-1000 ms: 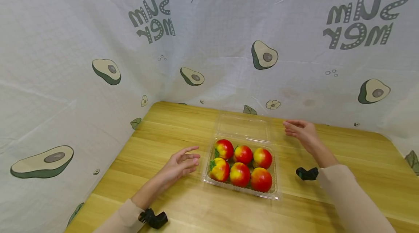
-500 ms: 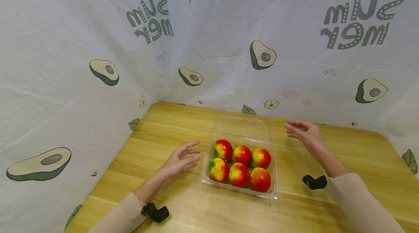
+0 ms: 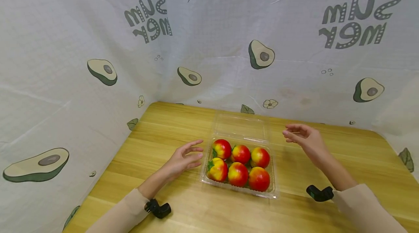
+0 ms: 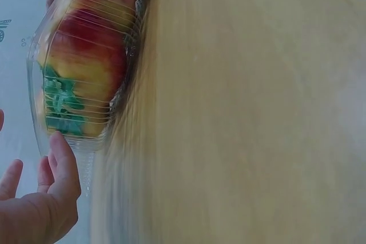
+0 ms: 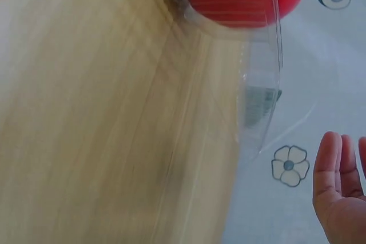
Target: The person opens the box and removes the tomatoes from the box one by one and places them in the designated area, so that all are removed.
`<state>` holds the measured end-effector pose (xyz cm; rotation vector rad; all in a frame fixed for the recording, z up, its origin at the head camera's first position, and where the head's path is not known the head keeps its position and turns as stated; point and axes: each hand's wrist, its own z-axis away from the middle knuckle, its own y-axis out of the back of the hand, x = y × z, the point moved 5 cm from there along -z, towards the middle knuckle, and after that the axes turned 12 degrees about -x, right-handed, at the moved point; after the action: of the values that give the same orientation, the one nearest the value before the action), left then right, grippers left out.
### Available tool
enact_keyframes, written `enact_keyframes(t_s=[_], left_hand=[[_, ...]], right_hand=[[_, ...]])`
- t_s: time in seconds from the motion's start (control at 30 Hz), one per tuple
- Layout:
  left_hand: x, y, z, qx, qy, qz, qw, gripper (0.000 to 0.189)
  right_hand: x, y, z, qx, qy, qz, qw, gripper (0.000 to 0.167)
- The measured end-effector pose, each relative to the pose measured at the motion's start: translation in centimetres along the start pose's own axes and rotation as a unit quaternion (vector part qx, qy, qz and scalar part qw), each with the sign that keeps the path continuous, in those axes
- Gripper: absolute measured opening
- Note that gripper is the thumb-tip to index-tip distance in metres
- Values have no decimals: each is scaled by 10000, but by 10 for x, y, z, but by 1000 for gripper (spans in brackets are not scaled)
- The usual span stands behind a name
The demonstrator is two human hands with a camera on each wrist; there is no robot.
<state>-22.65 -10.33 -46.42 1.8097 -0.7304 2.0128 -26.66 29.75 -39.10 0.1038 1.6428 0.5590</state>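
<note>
A clear plastic clamshell box [image 3: 240, 187] sits on the table with its lid [image 3: 241, 125] folded back toward the wall. Two rows of red-and-yellow round fruits [image 3: 238, 174] fill it, and green leaves show on some of them. My left hand [image 3: 183, 158] hovers beside the box's left edge, fingers relaxed and pointing at it; in the left wrist view its fingertips reach close to the box wall. To the right of the lid my right hand [image 3: 306, 139] is held in the air with bent, loose fingers and nothing in them.
The wooden table [image 3: 170, 127] runs back to a white cloth [image 3: 216, 25] printed with avocados and mirrored lettering, which also hangs along the left side. Black camera mounts [image 3: 158, 208] are strapped to both wrists, over beige sleeves.
My left hand has edged slightly right and closer to the box. The right hand has shifted a little, its forearm swinging right. The view has turned slightly; box and fruits look unchanged.
</note>
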Motion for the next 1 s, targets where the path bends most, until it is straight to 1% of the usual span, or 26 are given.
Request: enact_keyframes(t_s=[0.13, 0.23, 0.3, 0.53, 0.73, 1.0], left_hand=[[-1, -2, -1, -34, 2, -48, 10000, 63], [-1, -4, -2, -45, 9, -50, 10000, 61], [-1, -5, -3, -59, 13, -59, 10000, 61], [-1, -9, -5, -69, 24, -81, 9999, 58], [-1, -12, -7, -144, -8, -146, 9998, 57], [-2, -14, -8, -226, 68, -352, 9991, 57]], right_hand=[[-4, -7, 7, -84, 198, -185, 9996, 25], [-8, -13, 11, -182, 322, -327, 9988, 21], [-10, -17, 14, -250, 371, -353, 9984, 22], [-18, -32, 26, -372, 484, -102, 9981, 29], [-22, -44, 36, -423, 642, -192, 9969, 31], [-25, -56, 46, -556, 812, -235, 9949, 35]])
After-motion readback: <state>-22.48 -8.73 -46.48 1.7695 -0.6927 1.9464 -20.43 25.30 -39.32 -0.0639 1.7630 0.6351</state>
